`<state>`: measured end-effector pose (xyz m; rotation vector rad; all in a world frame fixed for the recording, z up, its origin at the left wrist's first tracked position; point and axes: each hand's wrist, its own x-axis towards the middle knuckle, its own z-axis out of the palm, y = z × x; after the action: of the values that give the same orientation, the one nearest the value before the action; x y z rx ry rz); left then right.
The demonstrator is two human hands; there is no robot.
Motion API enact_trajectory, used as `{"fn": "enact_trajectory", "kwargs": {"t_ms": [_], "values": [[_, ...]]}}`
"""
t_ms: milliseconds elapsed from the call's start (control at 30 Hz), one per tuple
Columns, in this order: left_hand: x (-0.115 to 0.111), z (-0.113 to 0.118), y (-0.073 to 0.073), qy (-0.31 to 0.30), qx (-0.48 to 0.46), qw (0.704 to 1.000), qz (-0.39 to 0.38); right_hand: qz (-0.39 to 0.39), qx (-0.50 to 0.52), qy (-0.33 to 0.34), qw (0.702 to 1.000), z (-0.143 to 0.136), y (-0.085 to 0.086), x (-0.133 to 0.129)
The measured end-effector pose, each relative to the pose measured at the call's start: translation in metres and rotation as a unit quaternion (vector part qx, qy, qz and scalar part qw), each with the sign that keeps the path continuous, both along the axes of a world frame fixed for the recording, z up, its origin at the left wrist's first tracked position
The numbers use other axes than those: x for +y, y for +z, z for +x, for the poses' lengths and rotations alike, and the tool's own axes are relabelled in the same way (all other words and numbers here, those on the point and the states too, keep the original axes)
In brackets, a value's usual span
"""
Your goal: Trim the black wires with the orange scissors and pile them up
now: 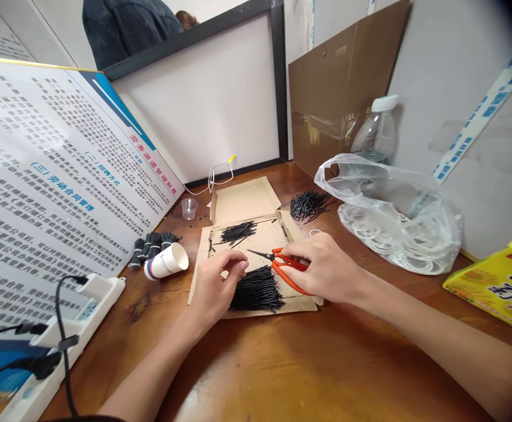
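My right hand [328, 265] grips small scissors [291, 271] by their orange handles, the dark pointed blades aimed left. My left hand [219, 280] is closed in a pinch just left of the blade tips; whatever lies between its fingertips is too small to make out. Below both hands, a large pile of thin black sticks or tubes [258, 291] lies on an unfolded cardboard box [297, 302]. Farther back on the same cardboard rests a smaller pile of black pieces [238, 232]. Dark specks are scattered on the cardboard near the scissors.
Right of the box lie another black pile [309, 206], a plastic bag of white cord [396, 234], a bottle [376, 132] and a yellow packet [499, 281]. To the left are tied black bundles [152, 246], a tipped paper cup [166, 261], a clear cup [189, 208] and a power strip [91, 310].
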<state>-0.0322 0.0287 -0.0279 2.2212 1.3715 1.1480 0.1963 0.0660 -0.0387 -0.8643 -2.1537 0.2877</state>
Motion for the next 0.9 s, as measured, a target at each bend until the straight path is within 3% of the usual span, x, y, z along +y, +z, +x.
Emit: {"fn": "enact_trajectory", "kwargs": {"t_ms": [100,267,367,467,600,767,900], "values": [[0.009,-0.006,-0.002,0.015,0.042,0.998,0.04,0.005,0.009,-0.019,1.0,0.001,-0.001,0.003],[0.051,-0.015,-0.009,0.09,0.295,0.95,0.045,0.006,0.021,-0.055,0.998,0.005,0.001,0.011],[0.079,-0.013,-0.009,0.093,0.336,0.937,0.035,0.003,0.013,-0.071,0.997,0.007,0.003,0.014],[0.09,-0.01,-0.004,0.107,0.35,0.93,0.03,-0.004,0.018,-0.076,0.997,0.008,0.005,0.014],[0.07,-0.009,-0.002,0.118,0.339,0.933,0.021,-0.002,0.025,-0.072,0.997,0.009,0.008,0.013],[0.033,-0.008,-0.008,-0.024,0.249,0.967,-0.04,0.016,0.002,-0.072,0.997,0.009,0.008,0.011],[0.027,-0.003,-0.013,-0.031,0.251,0.965,-0.067,0.008,-0.016,-0.066,0.998,0.007,0.004,0.011]]}}
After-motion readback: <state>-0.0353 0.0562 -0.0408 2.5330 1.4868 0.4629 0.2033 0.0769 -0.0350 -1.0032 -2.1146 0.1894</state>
